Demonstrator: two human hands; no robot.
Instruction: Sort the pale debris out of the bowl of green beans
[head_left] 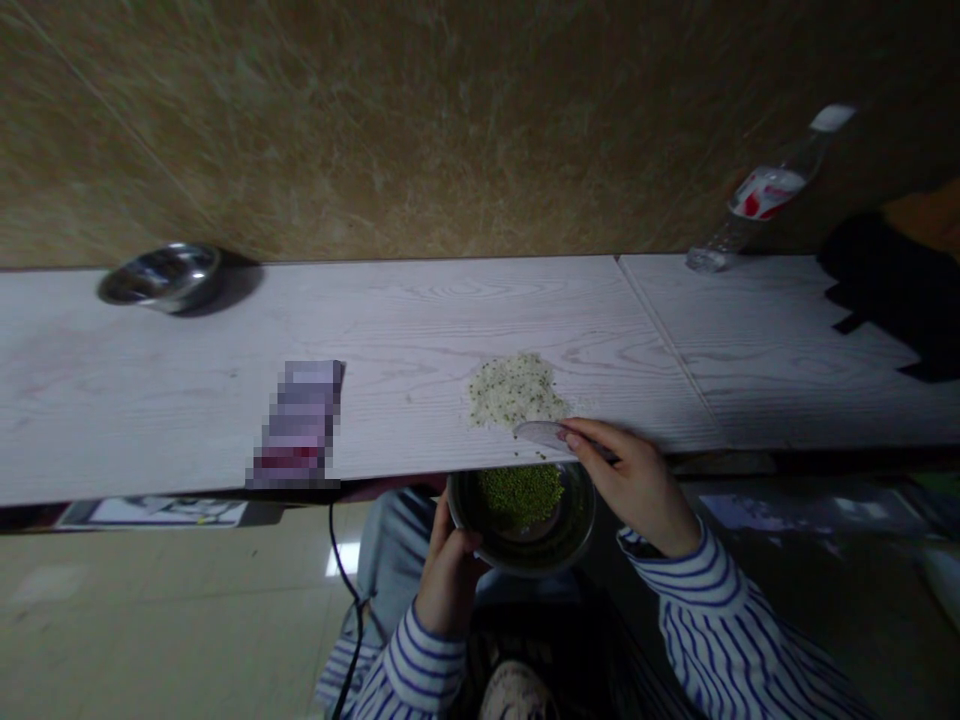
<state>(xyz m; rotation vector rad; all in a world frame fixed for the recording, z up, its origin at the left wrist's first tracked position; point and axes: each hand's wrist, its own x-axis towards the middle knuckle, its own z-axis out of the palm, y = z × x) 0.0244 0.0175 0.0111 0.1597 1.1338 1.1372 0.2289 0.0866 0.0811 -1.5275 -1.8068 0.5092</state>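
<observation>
My left hand (450, 572) grips the left rim of a round metal bowl (579, 548), held just below the table's front edge. Green beans (520, 496), which look like mung beans, lie inside it. Between the thumb and fingers of my right hand (639, 487) is a thin, pale, flat piece with a rounded end (536, 433); its exact kind is unclear. That end touches or hovers over the near side of a heap of white rice grains (514, 392) mixed with green beans. A few loose beans lie between the heap and the table edge.
Against the wall at the far left, a second metal bowl (161, 280) sits on the white wood-grain table (405, 320). A blurred-out phone-like object (300, 420) lies nearer. At right stand a plastic bottle (765, 195) and a dark object (892, 275). A black cable (337, 545) hangs below.
</observation>
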